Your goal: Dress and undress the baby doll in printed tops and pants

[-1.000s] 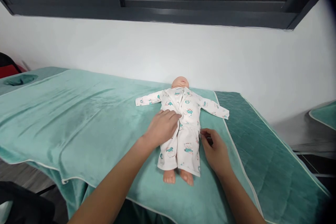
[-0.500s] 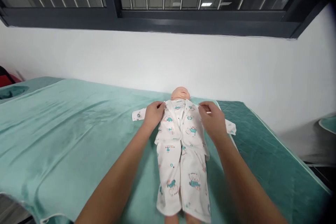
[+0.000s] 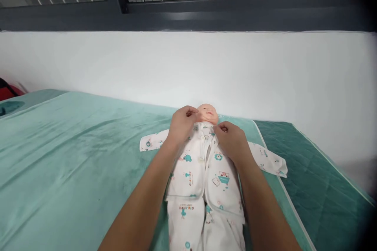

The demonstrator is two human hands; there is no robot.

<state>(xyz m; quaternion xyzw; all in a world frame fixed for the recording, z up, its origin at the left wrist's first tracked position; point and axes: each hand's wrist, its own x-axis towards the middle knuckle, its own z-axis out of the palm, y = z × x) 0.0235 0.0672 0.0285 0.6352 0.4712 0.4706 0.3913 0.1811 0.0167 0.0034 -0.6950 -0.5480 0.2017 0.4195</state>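
A baby doll point(image 3: 208, 113) lies face up on the green sheet, dressed in a white printed baby jacket point(image 3: 219, 172) and matching trousers point(image 3: 185, 219). The jacket's front edges lie side by side over the chest, with a button visible, and its sleeves stretch out to both sides. Beside the doll's cheek and neck, my left hand point(image 3: 183, 124) is closed in a pinch; what its fingertips hold, if anything, is hidden. My right hand point(image 3: 234, 141) pinches the jacket at the collar, just below the chin.
A light green sheet point(image 3: 88, 153) covers the bed, and a darker green quilted cover point(image 3: 321, 188) lies at the right. Behind stands a white wall point(image 3: 132, 66) under a dark window frame point(image 3: 182, 19). Something red point(image 3: 6, 93) shows at the far left.
Both hands have moved inward from the jacket's shoulders to the neck and collar. The view is closer, and more of the doll's face and the right-hand sleeve shows.
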